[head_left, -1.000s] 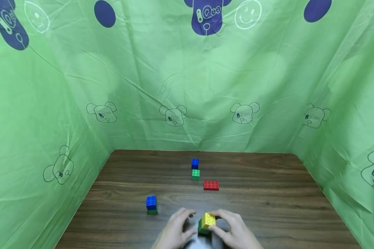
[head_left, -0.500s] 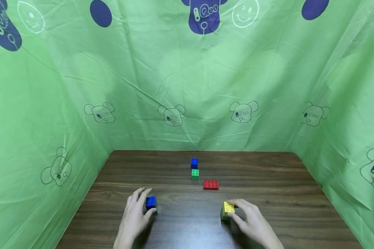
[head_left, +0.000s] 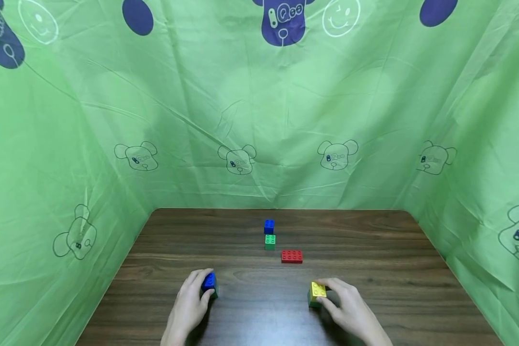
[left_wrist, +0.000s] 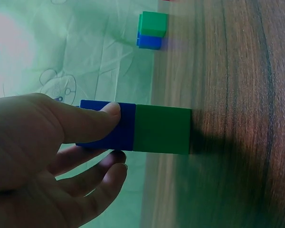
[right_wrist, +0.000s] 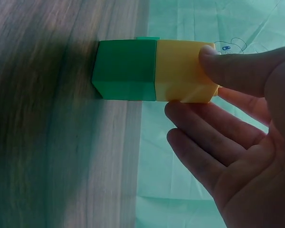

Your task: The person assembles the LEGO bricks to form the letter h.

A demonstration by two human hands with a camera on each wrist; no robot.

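On the left of the table, my left hand [head_left: 185, 305] pinches a blue toy brick [head_left: 209, 280] between thumb and fingers. That brick sits on a green brick [left_wrist: 162, 129], whose far end meets the wood in the left wrist view. Over on the right, my right hand [head_left: 350, 307] holds a yellow brick [head_left: 317, 289] by its sides. Beneath the yellow one is another green brick [right_wrist: 126, 70], joined to it and standing on or just at the table surface. Both stacks are upright, two bricks tall.
Toward the back of the brown wooden table [head_left: 372, 245] stand a small blue brick [head_left: 269, 226], a light green brick [head_left: 270, 242] in front of it, and a longer red brick [head_left: 291, 256]. Green patterned cloth [head_left: 190, 115] encloses the back and sides.
My left hand moved left from the middle to the blue-topped stack and closed its fingers on it. My right hand carried the yellow-topped stack to the right, then stayed nearly still.
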